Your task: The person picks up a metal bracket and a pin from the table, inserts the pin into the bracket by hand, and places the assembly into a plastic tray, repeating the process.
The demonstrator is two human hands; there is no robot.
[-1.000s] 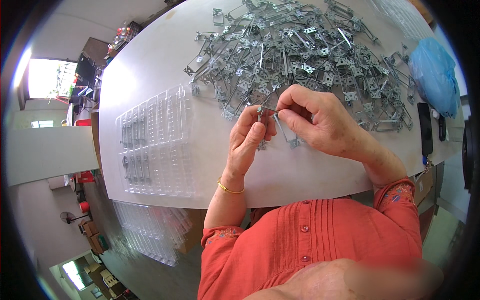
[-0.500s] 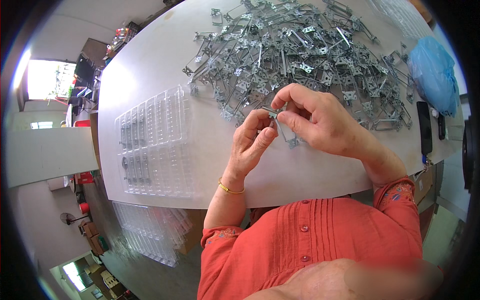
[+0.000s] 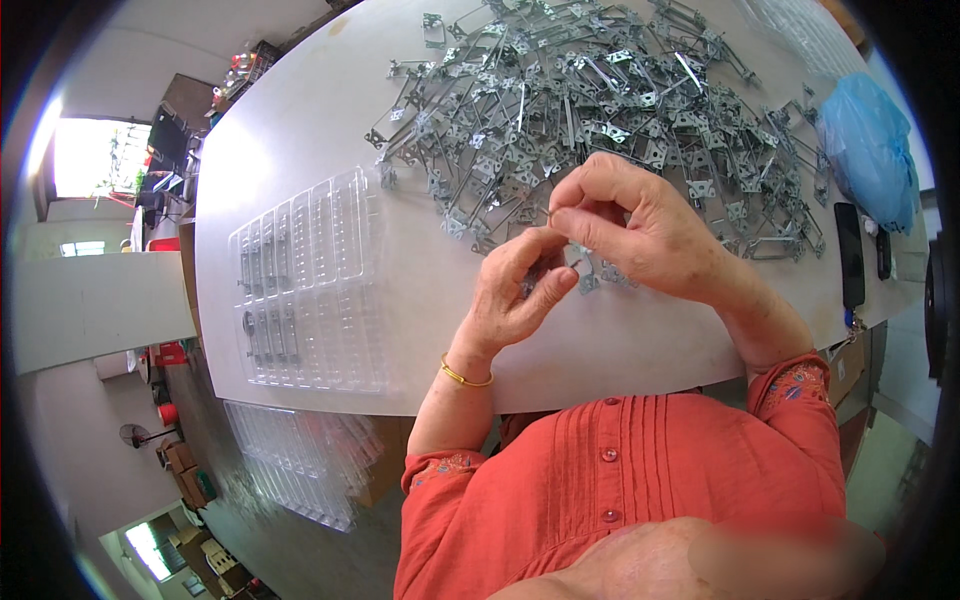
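My left hand (image 3: 515,285) is closed around a small metal bracket (image 3: 579,263), only part of which shows past the thumb. My right hand (image 3: 640,235) is right against it, thumb and forefinger pinched at the left hand's fingertips. What sits in that pinch is mostly hidden; a thin end pokes out. Just beyond both hands spreads a heap of silvery metal brackets (image 3: 600,110) with long thin bars and flat punched end plates. Left of my hands lies a clear plastic tray (image 3: 335,290), with several metal parts (image 3: 268,335) set in its left slots.
A blue plastic bag (image 3: 870,150) and a black phone (image 3: 849,255) lie on the white table (image 3: 430,370) at the right. More clear trays (image 3: 295,460) are stacked below the table's near left edge. Clear plastic packaging (image 3: 800,35) lies at the far right.
My left hand has shifted slightly right and its fingers have curled further around the bracket. The right fingertips have drawn closer together. The bracket has turned and is now more hidden.
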